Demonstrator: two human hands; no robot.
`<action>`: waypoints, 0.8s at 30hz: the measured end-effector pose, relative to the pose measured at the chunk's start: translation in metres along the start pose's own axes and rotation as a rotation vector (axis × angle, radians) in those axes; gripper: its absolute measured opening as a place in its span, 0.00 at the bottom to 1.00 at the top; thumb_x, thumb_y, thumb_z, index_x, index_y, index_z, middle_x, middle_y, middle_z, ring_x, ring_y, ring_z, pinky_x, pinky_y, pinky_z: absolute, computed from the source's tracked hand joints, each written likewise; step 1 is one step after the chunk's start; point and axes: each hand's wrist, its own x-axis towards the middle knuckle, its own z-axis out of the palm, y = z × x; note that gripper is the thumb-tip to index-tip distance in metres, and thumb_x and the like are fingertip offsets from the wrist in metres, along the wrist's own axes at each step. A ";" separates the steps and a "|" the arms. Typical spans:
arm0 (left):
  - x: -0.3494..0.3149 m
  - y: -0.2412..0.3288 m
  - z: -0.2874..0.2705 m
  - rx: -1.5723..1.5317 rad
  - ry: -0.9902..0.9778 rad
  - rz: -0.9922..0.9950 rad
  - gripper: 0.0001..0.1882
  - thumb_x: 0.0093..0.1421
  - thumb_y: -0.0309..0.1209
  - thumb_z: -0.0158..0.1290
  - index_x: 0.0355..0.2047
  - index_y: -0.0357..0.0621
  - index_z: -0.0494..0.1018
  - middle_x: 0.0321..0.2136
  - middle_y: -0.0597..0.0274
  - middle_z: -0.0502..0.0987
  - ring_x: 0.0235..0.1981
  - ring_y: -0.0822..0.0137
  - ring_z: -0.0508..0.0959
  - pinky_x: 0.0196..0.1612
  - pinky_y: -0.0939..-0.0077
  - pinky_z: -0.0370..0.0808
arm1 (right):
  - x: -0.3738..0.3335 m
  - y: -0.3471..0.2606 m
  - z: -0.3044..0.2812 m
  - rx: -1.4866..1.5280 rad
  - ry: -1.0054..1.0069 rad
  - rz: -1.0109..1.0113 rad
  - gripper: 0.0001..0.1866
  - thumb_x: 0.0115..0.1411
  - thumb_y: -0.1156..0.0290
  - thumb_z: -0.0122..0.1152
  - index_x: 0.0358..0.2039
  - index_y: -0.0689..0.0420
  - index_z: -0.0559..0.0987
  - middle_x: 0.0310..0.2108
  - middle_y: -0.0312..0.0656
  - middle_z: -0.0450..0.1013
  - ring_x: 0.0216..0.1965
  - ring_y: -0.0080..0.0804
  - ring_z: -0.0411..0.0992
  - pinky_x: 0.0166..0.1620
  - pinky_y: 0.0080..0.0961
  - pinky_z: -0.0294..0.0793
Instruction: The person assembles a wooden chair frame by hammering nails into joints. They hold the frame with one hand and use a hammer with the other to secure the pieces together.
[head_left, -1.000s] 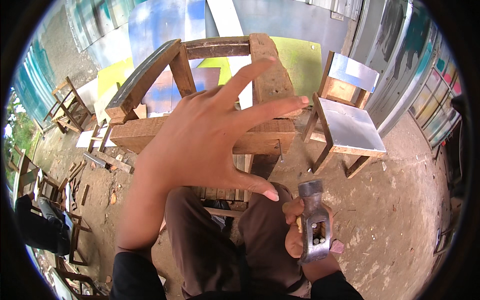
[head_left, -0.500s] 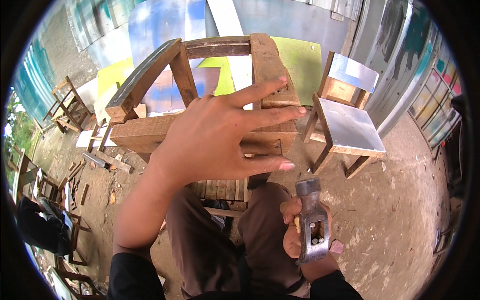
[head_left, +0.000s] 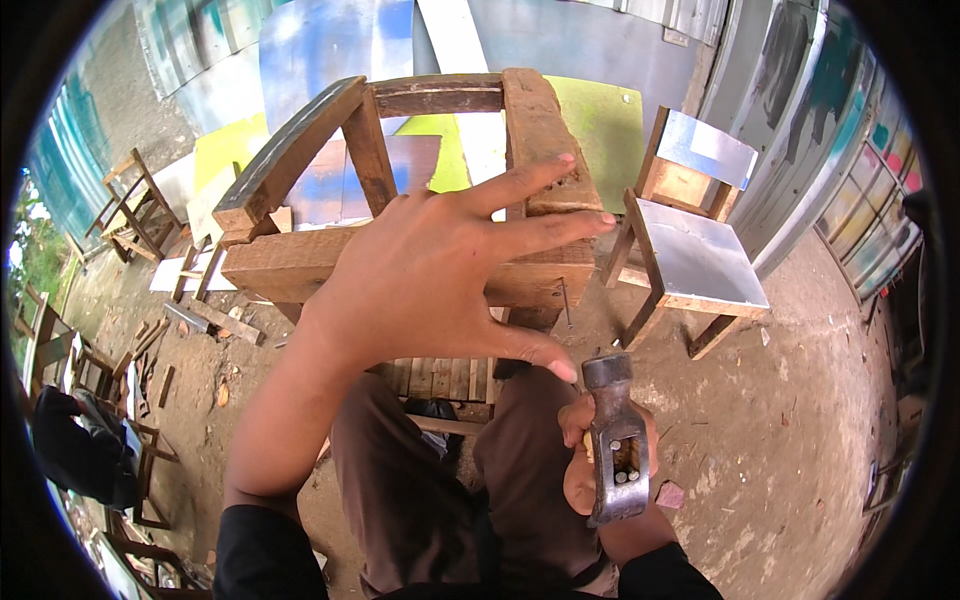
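My left hand (head_left: pixel 430 265) lies across the front rail of a wooden chair frame (head_left: pixel 270 262), fingers spread over its right corner and thumb apart. A thin nail (head_left: pixel 566 303) sticks out of the rail's end between thumb and forefinger, tilted, its head toward me. Low on the right, my right hand (head_left: pixel 580 470) is closed round the handle of a hammer (head_left: pixel 622 440). The dark metal head faces up, with nail ends showing in the handle's eye. The hammer is apart from the nail, a short way below and to its right. My palm hides part of the rail.
A chair with a pale grey seat (head_left: pixel 700 255) stands to the right. More wooden chair frames (head_left: pixel 140 210) are at the left, near scrap wood (head_left: pixel 215 320) on the dirt floor. Painted sheets (head_left: pixel 330 60) lean at the back. A slatted wooden piece (head_left: pixel 440 380) is below the frame.
My left thumb has dropped away from the nail, which now shows more fully and tilts outward. The hammer has shifted slightly left.
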 end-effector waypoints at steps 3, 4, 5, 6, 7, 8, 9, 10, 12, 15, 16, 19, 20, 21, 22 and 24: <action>-0.003 -0.001 -0.002 -0.070 -0.010 0.020 0.36 0.44 0.46 0.74 0.57 0.66 0.79 0.67 0.63 0.69 0.46 0.55 0.84 0.42 0.63 0.82 | 0.000 -0.002 -0.002 -0.005 -0.014 0.031 0.11 0.50 0.76 0.69 0.36 0.56 0.82 0.30 0.40 0.81 0.33 0.35 0.81 0.38 0.28 0.78; -0.004 -0.002 -0.003 -0.085 -0.013 0.039 0.34 0.44 0.43 0.74 0.55 0.65 0.80 0.67 0.63 0.69 0.46 0.55 0.84 0.42 0.63 0.82 | 0.000 -0.002 -0.002 -0.012 -0.020 0.051 0.11 0.50 0.77 0.69 0.36 0.56 0.82 0.30 0.40 0.81 0.33 0.35 0.81 0.38 0.28 0.78; -0.004 -0.003 -0.005 -0.119 -0.025 0.056 0.31 0.46 0.41 0.73 0.53 0.63 0.81 0.66 0.63 0.70 0.46 0.55 0.84 0.42 0.62 0.82 | -0.001 -0.003 -0.002 -0.019 -0.030 0.075 0.10 0.50 0.77 0.69 0.35 0.56 0.83 0.30 0.39 0.81 0.34 0.35 0.81 0.38 0.28 0.78; -0.004 -0.003 -0.007 -0.154 -0.036 0.074 0.28 0.47 0.38 0.73 0.51 0.61 0.82 0.66 0.64 0.71 0.45 0.55 0.84 0.42 0.61 0.82 | 0.000 -0.003 -0.002 -0.023 -0.033 0.091 0.09 0.50 0.77 0.69 0.34 0.56 0.83 0.30 0.39 0.81 0.34 0.35 0.81 0.38 0.28 0.78; -0.004 -0.003 -0.007 -0.151 -0.029 0.078 0.24 0.48 0.36 0.72 0.48 0.59 0.83 0.65 0.64 0.72 0.45 0.55 0.84 0.42 0.61 0.82 | -0.001 -0.003 0.000 -0.022 -0.031 0.093 0.09 0.50 0.77 0.68 0.34 0.56 0.84 0.30 0.39 0.81 0.34 0.35 0.81 0.38 0.28 0.78; -0.003 -0.003 -0.007 -0.148 -0.022 0.082 0.20 0.49 0.34 0.71 0.45 0.57 0.83 0.64 0.64 0.73 0.44 0.55 0.84 0.42 0.61 0.82 | -0.001 -0.002 0.000 -0.025 -0.031 0.085 0.08 0.50 0.77 0.68 0.33 0.55 0.84 0.30 0.39 0.81 0.34 0.35 0.81 0.38 0.28 0.78; -0.002 -0.003 -0.007 -0.142 -0.033 0.071 0.17 0.50 0.33 0.70 0.42 0.55 0.84 0.63 0.65 0.74 0.44 0.56 0.84 0.42 0.61 0.82 | -0.001 -0.001 0.002 -0.015 -0.019 0.031 0.09 0.52 0.71 0.67 0.35 0.57 0.81 0.30 0.40 0.79 0.32 0.34 0.79 0.36 0.28 0.77; -0.002 -0.002 -0.008 -0.112 -0.001 0.078 0.15 0.50 0.32 0.70 0.40 0.54 0.84 0.62 0.65 0.75 0.43 0.56 0.84 0.43 0.61 0.81 | 0.000 0.000 0.002 0.002 -0.013 0.026 0.14 0.54 0.64 0.65 0.37 0.60 0.79 0.29 0.41 0.77 0.30 0.34 0.77 0.34 0.27 0.75; -0.003 0.003 -0.006 -0.049 0.023 0.061 0.11 0.51 0.32 0.69 0.36 0.51 0.84 0.61 0.65 0.76 0.42 0.58 0.84 0.44 0.62 0.80 | 0.002 0.002 0.003 0.044 -0.027 -0.091 0.33 0.62 0.44 0.61 0.45 0.66 0.71 0.25 0.43 0.72 0.22 0.32 0.70 0.28 0.27 0.72; -0.003 0.007 -0.001 -0.100 0.066 0.018 0.09 0.50 0.32 0.69 0.33 0.53 0.85 0.61 0.64 0.76 0.41 0.60 0.84 0.48 0.63 0.78 | 0.008 0.002 0.002 -0.082 -0.057 -0.175 0.35 0.66 0.39 0.58 0.43 0.68 0.71 0.23 0.43 0.70 0.20 0.30 0.69 0.27 0.27 0.71; -0.003 0.008 0.001 -0.093 0.100 0.039 0.09 0.49 0.32 0.70 0.32 0.53 0.86 0.61 0.64 0.76 0.41 0.61 0.84 0.48 0.63 0.77 | 0.010 0.000 0.001 -0.110 -0.061 -0.180 0.34 0.66 0.40 0.57 0.41 0.67 0.72 0.23 0.42 0.70 0.20 0.30 0.69 0.27 0.27 0.71; -0.004 0.008 0.006 -0.073 0.171 0.086 0.09 0.48 0.32 0.70 0.31 0.56 0.87 0.60 0.63 0.77 0.42 0.62 0.84 0.49 0.65 0.75 | 0.014 -0.007 0.008 -0.107 0.052 -0.167 0.33 0.67 0.40 0.57 0.36 0.66 0.73 0.21 0.41 0.70 0.20 0.29 0.69 0.27 0.27 0.71; -0.004 0.008 0.007 -0.067 0.178 0.087 0.09 0.47 0.32 0.70 0.31 0.56 0.87 0.60 0.63 0.78 0.42 0.63 0.84 0.48 0.66 0.75 | 0.014 -0.010 0.011 -0.104 0.087 -0.161 0.33 0.67 0.40 0.57 0.35 0.65 0.73 0.21 0.41 0.70 0.20 0.29 0.69 0.27 0.27 0.71; -0.006 0.007 0.008 -0.054 0.186 0.090 0.09 0.47 0.32 0.70 0.31 0.57 0.87 0.59 0.62 0.78 0.42 0.63 0.84 0.48 0.67 0.75 | 0.016 -0.013 0.011 -0.118 0.072 -0.152 0.32 0.67 0.41 0.57 0.33 0.65 0.73 0.20 0.41 0.70 0.19 0.29 0.69 0.27 0.27 0.71; -0.006 0.006 0.009 -0.058 0.188 0.089 0.09 0.47 0.32 0.70 0.31 0.57 0.87 0.59 0.62 0.78 0.42 0.64 0.84 0.47 0.67 0.75 | 0.017 -0.015 0.012 -0.132 0.095 -0.160 0.32 0.67 0.41 0.57 0.31 0.64 0.74 0.20 0.41 0.70 0.19 0.29 0.69 0.26 0.27 0.71; -0.007 0.004 0.010 -0.051 0.194 0.104 0.09 0.46 0.31 0.70 0.30 0.56 0.87 0.58 0.60 0.79 0.42 0.64 0.84 0.45 0.69 0.75 | 0.019 -0.019 0.011 -0.185 0.047 -0.146 0.30 0.69 0.44 0.56 0.30 0.64 0.74 0.19 0.41 0.70 0.18 0.28 0.69 0.25 0.26 0.71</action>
